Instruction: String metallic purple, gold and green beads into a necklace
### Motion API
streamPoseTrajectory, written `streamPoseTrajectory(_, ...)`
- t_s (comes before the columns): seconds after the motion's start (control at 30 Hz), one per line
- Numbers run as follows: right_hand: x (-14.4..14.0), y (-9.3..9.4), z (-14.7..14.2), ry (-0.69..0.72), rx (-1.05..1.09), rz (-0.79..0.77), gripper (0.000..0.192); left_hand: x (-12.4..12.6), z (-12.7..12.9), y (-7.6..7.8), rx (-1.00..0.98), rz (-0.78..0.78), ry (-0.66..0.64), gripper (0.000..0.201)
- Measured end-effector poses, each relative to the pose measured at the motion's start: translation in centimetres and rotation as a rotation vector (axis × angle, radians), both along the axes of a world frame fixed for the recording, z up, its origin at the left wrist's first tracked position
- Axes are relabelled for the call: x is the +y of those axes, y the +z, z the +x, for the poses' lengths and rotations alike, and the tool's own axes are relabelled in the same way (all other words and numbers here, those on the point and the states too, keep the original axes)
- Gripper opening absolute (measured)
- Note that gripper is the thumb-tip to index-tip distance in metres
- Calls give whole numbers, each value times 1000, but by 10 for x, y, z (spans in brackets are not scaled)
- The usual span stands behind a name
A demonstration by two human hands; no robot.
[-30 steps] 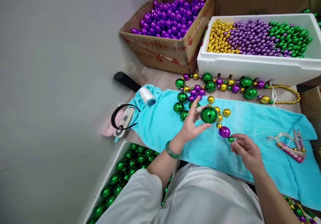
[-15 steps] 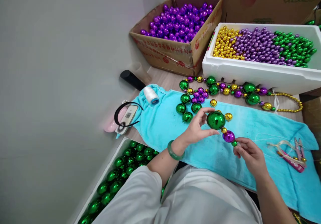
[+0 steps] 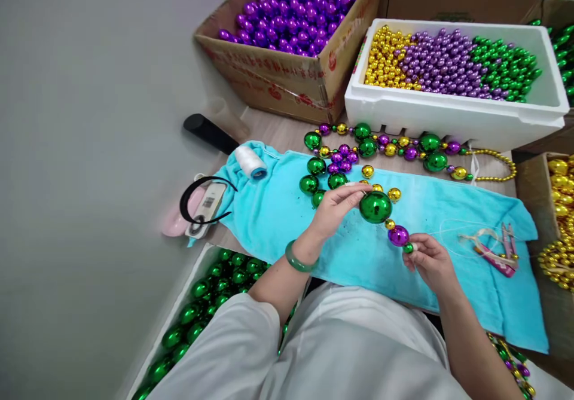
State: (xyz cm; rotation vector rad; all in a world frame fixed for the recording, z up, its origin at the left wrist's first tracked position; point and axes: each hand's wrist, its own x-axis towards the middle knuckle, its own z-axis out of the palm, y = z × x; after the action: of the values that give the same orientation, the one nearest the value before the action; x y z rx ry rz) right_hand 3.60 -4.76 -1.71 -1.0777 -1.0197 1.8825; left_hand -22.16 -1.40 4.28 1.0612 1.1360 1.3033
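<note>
Bead strand, one, held between two hands above a blue towel [image 3: 264,214].
Left hand [image 3: 332,211] pinching the upper left end of one large green ball [image 3: 375,207]; right hand [image 3: 431,263] pinching one small green bead [image 3: 408,248] at the other end; between these, one gold bead [image 3: 390,225] and one purple ball [image 3: 399,235]; towel's near edge runs close to the person's body; its far edge stops short of one foam box [image 3: 448,106]; towel surface shows between left hand and one spool [image 3: 249,161], and between right hand and one pair of snips [image 3: 508,241], the latter stretch crossed by loose thread; four green balls [image 3: 316,165] in view beyond the left hand; one necklace [image 3: 436,161] along the worktop [image 3: 278,125].
</note>
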Motion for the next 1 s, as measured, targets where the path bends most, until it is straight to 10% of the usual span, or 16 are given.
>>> streamPoseTrajectory(0.27, 4, -4, 14, 108, -310, 100, 34, 3, 1, 13, 134, 159, -49, 12)
streamPoseTrajectory(0.4, 9, 20, 14, 23, -696, 434, 27, -5, 18, 27, 308, 250, -38, 16)
streamPoseTrajectory(0.5, 12, 46, 3, -124, -593, 549, 24, -6, 34, 44, 329, 271, -101, 17)
streamPoseTrajectory(0.77, 25, 57, -24, -48, -330, 328, 20, 18, 41, 83, 96, 368, 34, 16)
streamPoseTrajectory(1.0, 29, 36, -1, -151, -117, 148, 24, 52, 31, 69, 78, 208, 4, 22)
